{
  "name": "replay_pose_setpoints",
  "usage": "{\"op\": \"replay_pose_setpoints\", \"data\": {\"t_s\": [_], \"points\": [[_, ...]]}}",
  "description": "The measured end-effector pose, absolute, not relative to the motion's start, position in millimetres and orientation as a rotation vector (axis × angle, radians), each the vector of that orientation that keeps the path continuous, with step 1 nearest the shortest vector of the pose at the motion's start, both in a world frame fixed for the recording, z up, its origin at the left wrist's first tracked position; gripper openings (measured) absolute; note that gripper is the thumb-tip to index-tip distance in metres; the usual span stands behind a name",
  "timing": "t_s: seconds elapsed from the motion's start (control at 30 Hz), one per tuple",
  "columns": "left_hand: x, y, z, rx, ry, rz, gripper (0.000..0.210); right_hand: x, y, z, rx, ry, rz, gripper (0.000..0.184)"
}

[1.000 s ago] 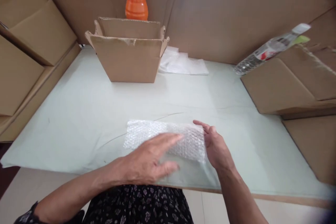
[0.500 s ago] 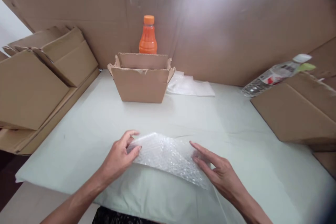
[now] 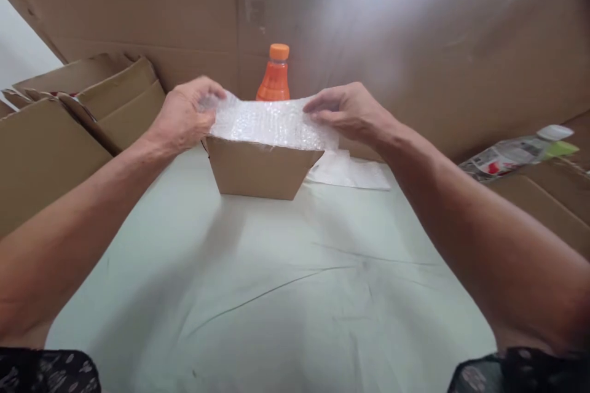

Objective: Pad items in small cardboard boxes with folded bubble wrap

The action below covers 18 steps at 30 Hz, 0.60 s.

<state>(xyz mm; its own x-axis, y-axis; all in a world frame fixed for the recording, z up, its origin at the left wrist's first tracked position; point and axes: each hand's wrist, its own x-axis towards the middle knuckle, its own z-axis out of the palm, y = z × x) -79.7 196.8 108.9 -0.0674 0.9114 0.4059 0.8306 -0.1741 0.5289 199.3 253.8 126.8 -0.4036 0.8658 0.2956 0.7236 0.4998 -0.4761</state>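
Observation:
A folded sheet of clear bubble wrap [image 3: 271,123] is stretched between my two hands, over the opening of a small cardboard box [image 3: 260,169]. My left hand [image 3: 188,112] pinches its left end beside the box's left rim. At the other end, my right hand [image 3: 348,112] grips the sheet between thumb and fingers. The wrap hides the inside of the box and its far wall. Just behind stands a bottle of orange drink [image 3: 275,77] with an orange cap, its lower part hidden.
White flat packets [image 3: 353,172] lie right of the box. Larger cardboard boxes [image 3: 50,153] stand on the left. On the right, a clear plastic bottle [image 3: 516,150] leans by another cardboard box [image 3: 548,196]. A tall cardboard panel [image 3: 175,24] backs the pale green cloth [image 3: 276,295].
Both hands have lifted the bubble wrap off the cloth and carried it forward to the small box's opening. My view has shifted slightly.

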Motion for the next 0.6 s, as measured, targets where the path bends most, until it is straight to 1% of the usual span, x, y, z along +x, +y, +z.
{"op": "replay_pose_setpoints", "data": {"t_s": [0.07, 0.13, 0.2, 0.3, 0.37, 0.43, 0.53, 0.57, 0.6], "points": [[-82.8, 209.6, 106.9, 2.056, 2.025, 0.835, 0.035, 195.1, 274.9, 127.8, -1.396, -2.376, 0.363, 0.022], [-85.0, 222.4, 105.5, 2.075, 2.062, 0.731, 0.037, 194.5, 294.6, 126.2, -1.402, -2.510, 0.288, 0.019], [-85.1, 235.7, 105.6, 2.107, 2.083, 0.641, 0.029, 194.7, 313.5, 121.9, -1.343, -2.635, 0.224, 0.017], [-79.8, 251.9, 107.5, 2.180, 2.059, 0.332, 0.020, 188.7, 332.2, 112.1, -1.271, -2.795, 0.179, 0.013], [-75.0, 257.0, 108.6, 2.211, 1.984, 0.102, 0.020, 178.2, 331.4, 106.1, -1.309, -2.896, 0.133, 0.014], [-72.6, 256.5, 109.0, 2.206, 1.898, -0.044, 0.022, 166.0, 320.3, 103.5, -1.460, -2.978, 0.067, 0.017], [-77.4, 247.7, 108.1, 2.231, 1.841, -0.053, 0.025, 158.1, 298.2, 108.7, -1.698, -2.992, 0.026, 0.020], [-80.6, 244.1, 107.5, 2.270, 1.876, 0.019, 0.024, 160.2, 292.8, 112.3, -1.728, -2.949, 0.030, 0.021], [-83.9, 241.3, 106.5, 2.316, 1.903, 0.191, 0.022, 164.2, 289.2, 115.9, -1.734, -2.893, 0.024, 0.023]]}}
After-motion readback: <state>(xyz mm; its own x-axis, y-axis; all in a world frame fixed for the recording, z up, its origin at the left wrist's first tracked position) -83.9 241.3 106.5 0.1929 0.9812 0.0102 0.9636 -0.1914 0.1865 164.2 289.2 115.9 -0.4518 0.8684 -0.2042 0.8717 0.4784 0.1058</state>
